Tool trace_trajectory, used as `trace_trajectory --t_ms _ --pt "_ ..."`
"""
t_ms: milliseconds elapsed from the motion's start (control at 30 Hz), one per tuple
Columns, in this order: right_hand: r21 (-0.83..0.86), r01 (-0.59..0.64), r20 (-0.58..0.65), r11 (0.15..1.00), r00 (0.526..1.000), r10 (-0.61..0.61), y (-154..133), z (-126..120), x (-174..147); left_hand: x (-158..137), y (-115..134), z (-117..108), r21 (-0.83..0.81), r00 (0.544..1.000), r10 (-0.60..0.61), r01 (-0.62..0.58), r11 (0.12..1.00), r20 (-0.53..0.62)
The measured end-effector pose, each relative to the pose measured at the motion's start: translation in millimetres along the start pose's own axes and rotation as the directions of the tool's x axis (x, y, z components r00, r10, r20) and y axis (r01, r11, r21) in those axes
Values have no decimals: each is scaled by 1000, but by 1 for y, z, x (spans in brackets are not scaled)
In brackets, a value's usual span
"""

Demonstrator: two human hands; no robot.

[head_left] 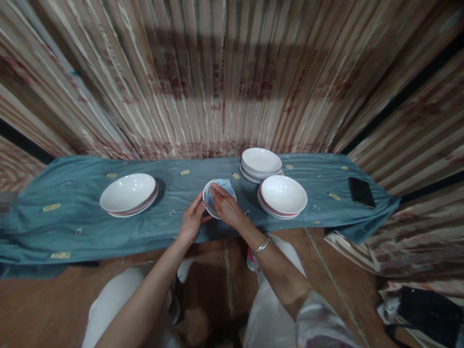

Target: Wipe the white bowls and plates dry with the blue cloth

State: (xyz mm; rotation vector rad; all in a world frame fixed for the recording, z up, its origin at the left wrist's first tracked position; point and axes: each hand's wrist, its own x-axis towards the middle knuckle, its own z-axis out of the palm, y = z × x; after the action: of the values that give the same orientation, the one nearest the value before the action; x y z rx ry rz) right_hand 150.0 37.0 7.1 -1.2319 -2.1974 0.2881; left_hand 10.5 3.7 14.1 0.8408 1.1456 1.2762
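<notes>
A small white bowl (208, 209) is held near the front edge of the table, in front of me. My left hand (193, 218) grips its left side, thumb at the rim and fingers reaching under it. Inside the bowl lies a light blue cloth (225, 185), one corner sticking up past the far rim. My right hand (225, 205) presses the cloth against the inside, its fingers close together and pointing into the bowl. Part of the bowl and cloth is hidden beneath that hand.
A stack of white bowls (284, 193) stands to the right, with a stack of plates (261, 160) behind it. More stacked bowls (128, 193) sit at the left. A dark phone or tablet (361, 192) lies at the right end of the green tablecloth (188, 186). Striped curtains (217, 87) hang behind.
</notes>
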Motion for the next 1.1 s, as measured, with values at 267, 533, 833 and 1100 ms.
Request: trace_trajectory --t_ms 267,533,833,1100 --pt "-194 -28 42 981 998 37 9 3 0 3 -3 -1 -19 1000 -9 8 1000 -7" --pt "-352 -110 231 929 952 200 5 -8 -4 5 -5 -1 -13 999 -9 9 1000 -30" --pt "-146 -129 438 981 881 181 2 -23 -4 6 -5 -2 -2 999 -9 9 1000 -48" --pt "506 -332 474 796 878 66 15 -22 0 10 -8 -6 -105 996 -40 32 994 -80"
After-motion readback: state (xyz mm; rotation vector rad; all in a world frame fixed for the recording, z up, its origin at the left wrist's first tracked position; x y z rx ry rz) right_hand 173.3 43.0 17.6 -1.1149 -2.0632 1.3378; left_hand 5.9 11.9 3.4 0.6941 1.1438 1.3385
